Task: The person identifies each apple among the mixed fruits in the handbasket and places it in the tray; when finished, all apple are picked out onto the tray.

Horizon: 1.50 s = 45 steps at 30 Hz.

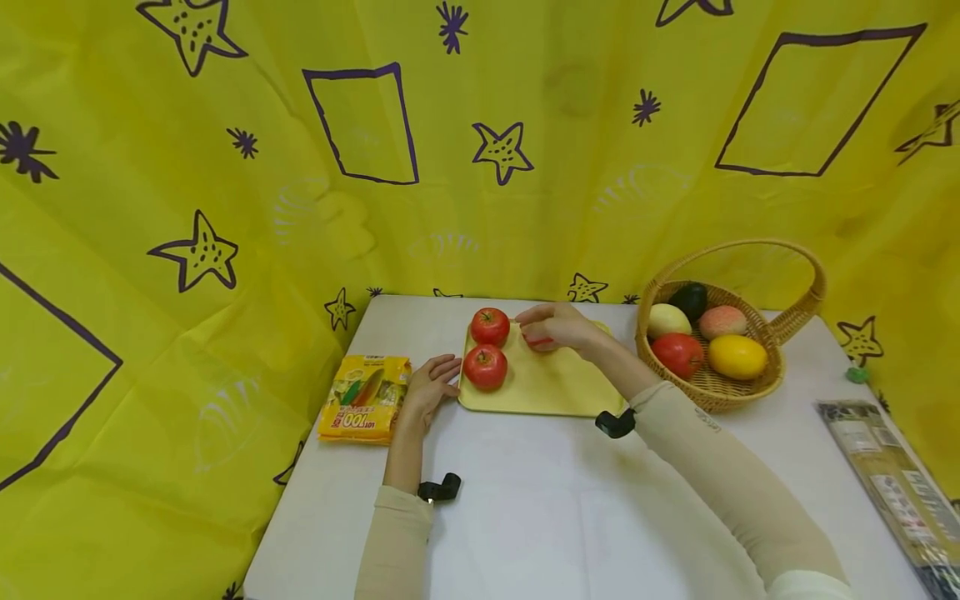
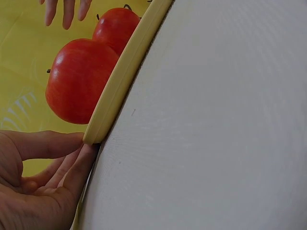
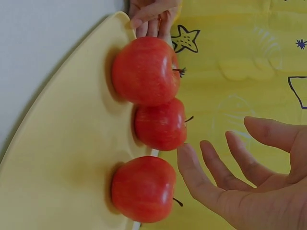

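Note:
A pale yellow tray (image 1: 558,385) lies on the white table with three red apples on it. Two apples, the rear one (image 1: 491,327) and the front one (image 1: 485,367), sit at its left end. The third apple (image 3: 144,189) stands a little apart from them, mostly covered by my right hand (image 1: 558,325) in the head view. That hand hovers over it, fingers spread and apart from the fruit in the right wrist view. At the tray's left corner, my left hand (image 2: 45,167) pinches the edge, thumb on the rim and fingers low against its side.
A wicker basket (image 1: 776,367) of several fruits stands right of the tray, beside my right forearm. A yellow snack packet (image 1: 365,400) lies left of my left hand. A flat plastic-wrapped package (image 1: 888,483) is at the right edge. Yellow patterned cloth (image 1: 465,217) hangs behind.

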{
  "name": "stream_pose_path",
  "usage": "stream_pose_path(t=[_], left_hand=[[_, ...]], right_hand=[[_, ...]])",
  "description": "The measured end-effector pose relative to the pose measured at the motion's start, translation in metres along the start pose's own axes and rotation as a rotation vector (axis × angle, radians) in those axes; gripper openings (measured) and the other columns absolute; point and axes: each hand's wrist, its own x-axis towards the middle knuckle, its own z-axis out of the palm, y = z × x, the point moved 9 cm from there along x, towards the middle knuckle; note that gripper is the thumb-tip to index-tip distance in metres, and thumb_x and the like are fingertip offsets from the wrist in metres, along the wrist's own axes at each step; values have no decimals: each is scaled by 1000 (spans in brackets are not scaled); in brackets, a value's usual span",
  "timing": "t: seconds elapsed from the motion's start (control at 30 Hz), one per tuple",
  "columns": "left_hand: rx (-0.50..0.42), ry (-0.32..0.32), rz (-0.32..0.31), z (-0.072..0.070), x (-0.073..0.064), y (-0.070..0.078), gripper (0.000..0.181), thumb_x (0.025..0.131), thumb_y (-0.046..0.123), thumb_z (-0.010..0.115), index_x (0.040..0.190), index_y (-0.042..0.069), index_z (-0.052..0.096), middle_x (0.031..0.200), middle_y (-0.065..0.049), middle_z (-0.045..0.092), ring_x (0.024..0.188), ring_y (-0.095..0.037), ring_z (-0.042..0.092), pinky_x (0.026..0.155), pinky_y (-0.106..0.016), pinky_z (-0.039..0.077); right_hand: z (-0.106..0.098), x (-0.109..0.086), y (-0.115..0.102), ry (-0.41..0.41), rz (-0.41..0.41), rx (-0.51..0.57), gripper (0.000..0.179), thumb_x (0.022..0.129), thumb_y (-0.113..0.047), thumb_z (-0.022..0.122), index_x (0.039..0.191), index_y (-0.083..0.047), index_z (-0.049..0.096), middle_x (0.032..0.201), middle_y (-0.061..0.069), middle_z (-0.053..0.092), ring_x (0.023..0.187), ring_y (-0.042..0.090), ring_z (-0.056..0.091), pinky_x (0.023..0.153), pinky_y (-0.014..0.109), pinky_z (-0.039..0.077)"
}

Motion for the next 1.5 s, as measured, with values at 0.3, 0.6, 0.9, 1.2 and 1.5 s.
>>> stream_pose_path(t=[0.3, 0.6, 0.9, 1.2, 1.5], left_hand=[[-12, -5, 16, 1, -2, 1, 77, 78, -31, 58, 149, -2, 50, 149, -22, 56, 141, -32, 53, 98, -31, 57], [-23, -1, 18, -1, 0, -1, 79, 76, -31, 58, 149, -1, 50, 149, -20, 57, 141, -30, 53, 101, -34, 56], [-4, -1, 14, -1, -1, 0, 78, 78, -30, 58, 150, -1, 49, 150, -20, 56, 142, -30, 52, 103, -35, 55], [-6, -14, 10, -1, -1, 1, 78, 79, -31, 57, 151, -2, 48, 152, -21, 54, 143, -31, 50, 110, -40, 49], [5, -16, 15, 3, -2, 1, 77, 79, -31, 56, 150, -3, 48, 151, -23, 54, 143, -33, 50, 107, -39, 52]], right_hand=[[-13, -12, -4, -24, -34, -18, 45, 101, -8, 62, 144, 4, 57, 148, 26, 55, 133, 40, 55, 110, 51, 50], [-28, -26, -7, -23, -44, 1, 46, 101, -9, 61, 144, 6, 56, 148, 27, 55, 137, 42, 51, 113, 58, 45], [-47, -34, -4, -7, -28, 31, 47, 103, -9, 61, 147, 4, 54, 154, 26, 49, 141, 45, 47, 113, 57, 45], [-64, -43, -1, 17, -60, 60, 45, 104, -6, 59, 147, 5, 53, 154, 25, 48, 138, 43, 50, 112, 56, 47], [-79, -57, 1, 39, -71, 56, 46, 106, -9, 56, 149, 4, 50, 155, 26, 47, 137, 43, 51, 113, 57, 45]])
